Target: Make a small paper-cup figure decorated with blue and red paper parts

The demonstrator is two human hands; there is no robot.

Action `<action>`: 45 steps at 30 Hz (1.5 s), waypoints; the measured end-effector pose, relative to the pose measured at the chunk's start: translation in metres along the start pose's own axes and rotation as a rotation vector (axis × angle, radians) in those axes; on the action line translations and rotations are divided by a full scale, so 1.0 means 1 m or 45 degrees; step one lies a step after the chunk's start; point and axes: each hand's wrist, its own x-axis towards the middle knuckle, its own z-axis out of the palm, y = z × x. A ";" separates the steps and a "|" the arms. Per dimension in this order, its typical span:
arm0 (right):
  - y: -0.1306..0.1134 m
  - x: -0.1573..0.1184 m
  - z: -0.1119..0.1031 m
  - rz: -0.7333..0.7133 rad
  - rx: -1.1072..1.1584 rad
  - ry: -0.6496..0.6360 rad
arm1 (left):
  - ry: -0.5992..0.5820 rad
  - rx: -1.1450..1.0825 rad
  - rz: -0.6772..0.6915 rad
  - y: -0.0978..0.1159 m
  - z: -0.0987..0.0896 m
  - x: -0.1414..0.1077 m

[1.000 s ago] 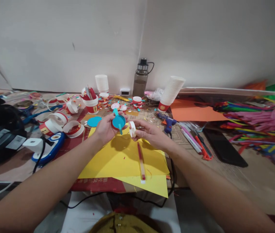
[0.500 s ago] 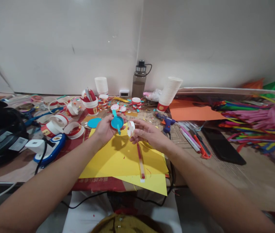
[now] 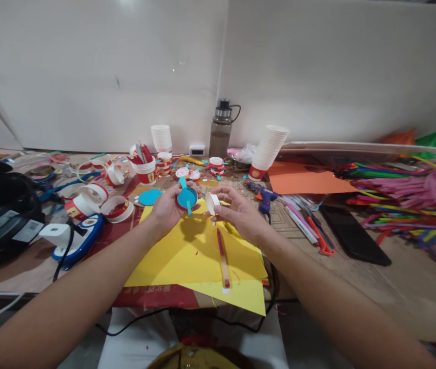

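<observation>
My left hand (image 3: 167,209) holds a small round blue piece (image 3: 187,198) with blue strips sticking out at its top and bottom. Just to the right, my right hand (image 3: 235,209) grips a white paper ring (image 3: 212,203) between thumb and fingers. The two pieces are apart, both above yellow paper sheets (image 3: 179,256). On that paper lies a red pen (image 3: 223,256), pointing away from me. A flat blue disc (image 3: 149,197) rests left of my left hand.
Cut cup rings (image 3: 117,208) and a power strip (image 3: 83,238) lie left. Behind stand a pen cup (image 3: 144,171), a bottle (image 3: 221,133) and stacked cups (image 3: 269,148). Rightward are a glue gun (image 3: 267,197), a phone (image 3: 354,234), orange paper (image 3: 306,178) and coloured pipe cleaners (image 3: 413,189).
The white ring in my right hand has turned and moved slightly right, away from the blue piece. My left hand keeps its hold, and the camera view has shifted slightly.
</observation>
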 end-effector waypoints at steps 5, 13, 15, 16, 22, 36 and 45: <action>0.001 0.000 -0.001 -0.107 -0.180 0.082 | 0.016 0.050 0.052 -0.001 0.004 -0.003; 0.002 0.002 0.000 -0.201 -0.218 -0.045 | -0.081 0.027 0.123 -0.001 0.005 -0.004; 0.002 0.002 0.001 -0.180 -0.225 -0.023 | -0.095 0.014 0.135 0.000 0.006 -0.004; 0.002 0.001 0.002 -0.174 -0.254 -0.008 | -0.100 0.006 0.143 0.000 0.007 -0.005; 0.002 -0.003 0.007 -0.288 -0.802 0.143 | -0.082 -0.008 0.180 -0.001 0.007 -0.004; 0.013 -0.010 0.015 -0.120 -1.697 -0.073 | -0.083 -0.106 0.170 0.001 0.008 -0.004; -0.023 -0.001 -0.030 -0.347 -1.590 0.477 | -0.078 -0.138 0.242 0.005 0.010 -0.006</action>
